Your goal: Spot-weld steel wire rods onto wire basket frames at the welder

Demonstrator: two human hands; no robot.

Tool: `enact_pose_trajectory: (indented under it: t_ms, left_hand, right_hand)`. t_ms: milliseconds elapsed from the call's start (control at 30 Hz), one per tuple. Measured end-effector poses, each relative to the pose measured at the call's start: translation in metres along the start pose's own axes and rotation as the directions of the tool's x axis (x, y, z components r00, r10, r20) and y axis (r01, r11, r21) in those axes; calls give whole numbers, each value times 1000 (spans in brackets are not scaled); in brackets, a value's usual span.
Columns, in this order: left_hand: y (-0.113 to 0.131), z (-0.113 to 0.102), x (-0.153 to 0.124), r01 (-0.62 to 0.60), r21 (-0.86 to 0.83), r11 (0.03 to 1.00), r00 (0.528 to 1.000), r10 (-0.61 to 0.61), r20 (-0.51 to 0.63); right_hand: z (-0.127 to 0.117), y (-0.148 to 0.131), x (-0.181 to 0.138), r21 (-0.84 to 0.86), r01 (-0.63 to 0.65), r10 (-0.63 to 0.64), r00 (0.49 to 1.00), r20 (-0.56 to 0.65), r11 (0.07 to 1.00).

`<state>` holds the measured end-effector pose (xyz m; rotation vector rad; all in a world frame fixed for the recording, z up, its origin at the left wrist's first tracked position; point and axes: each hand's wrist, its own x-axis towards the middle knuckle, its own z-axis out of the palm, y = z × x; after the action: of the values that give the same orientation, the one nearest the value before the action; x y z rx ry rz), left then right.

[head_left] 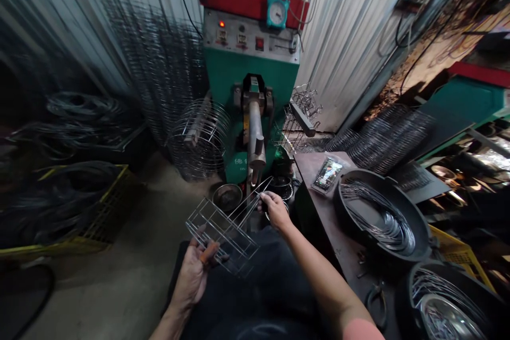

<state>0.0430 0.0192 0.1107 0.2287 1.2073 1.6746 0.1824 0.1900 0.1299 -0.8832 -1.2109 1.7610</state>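
Note:
A wire rack (223, 226) of thin shiny rods hangs over my lap, tilted. My left hand (198, 265) grips its lower left side, with the thumb, which has a brown wrap, pressed over the wires. My right hand (274, 207) pinches thin wires at the rack's right end, just below the electrode tip of the green machine (258, 162). Whether these wires belong to the rack or are loose, I cannot tell. The machine stands straight in front, with a small red light lit on its panel.
Wire rings (207, 133) hang on a bar left of the machine, and bent wire frames (305, 103) on its right. A table (314, 162) at right bears a phone (327, 174), black tubs (346, 212) of wire and pliers (375, 297). A yellow crate (107, 223) stands left.

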Motion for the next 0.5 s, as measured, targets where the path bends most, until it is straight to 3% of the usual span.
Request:
enact_pose_trajectory:
  t_ms: [167, 500]
  left_hand:
    - [9, 12, 4, -24, -18, 1000, 999, 24, -36]
    - [28, 22, 3, 52, 5, 999, 991, -51, -124]
  right_hand:
    - [2, 0, 14, 45, -20, 21, 999, -27, 999]
    - [5, -7, 19, 40, -100, 102, 993, -55, 994]
